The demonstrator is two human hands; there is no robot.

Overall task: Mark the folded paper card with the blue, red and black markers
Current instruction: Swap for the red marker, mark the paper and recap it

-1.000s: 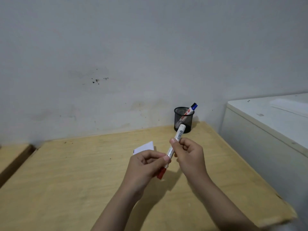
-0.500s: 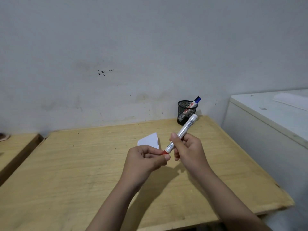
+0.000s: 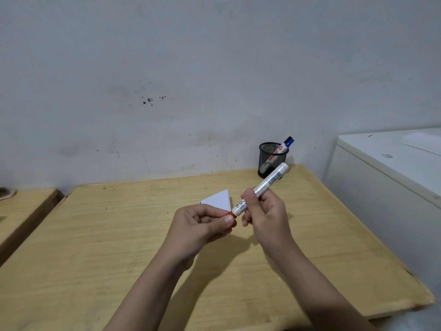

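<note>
The red marker [image 3: 261, 188] is held in the air above the middle of the surface [image 3: 95, 235], tilted, its bare white end pointing up toward the far right corner. The right hand [image 3: 265, 211] has its fingers wrapped around the lower half of the barrel. The left hand [image 3: 202, 225] has its fingers closed tight around the red cap end, with only a sliver of red showing at the thumb tip, so the cap is probably being pulled off or pushed on.

The marker looks light and rigid, with a smooth, glossy label that could slip, so a full wrap on the barrel suits the pull, and a grip nearer the tip suits the writing.

The folded paper card [image 3: 219, 199] lies on the surface just behind the hands, toward the far edge. It is thin, light and easily creased or pushed about, so it should be pinned flat near one corner while the tip presses on it.

The blue marker [image 3: 284, 146] stands leaning in the black mesh cup [image 3: 268, 158] at the far right corner. No black marker can be made out.
</note>
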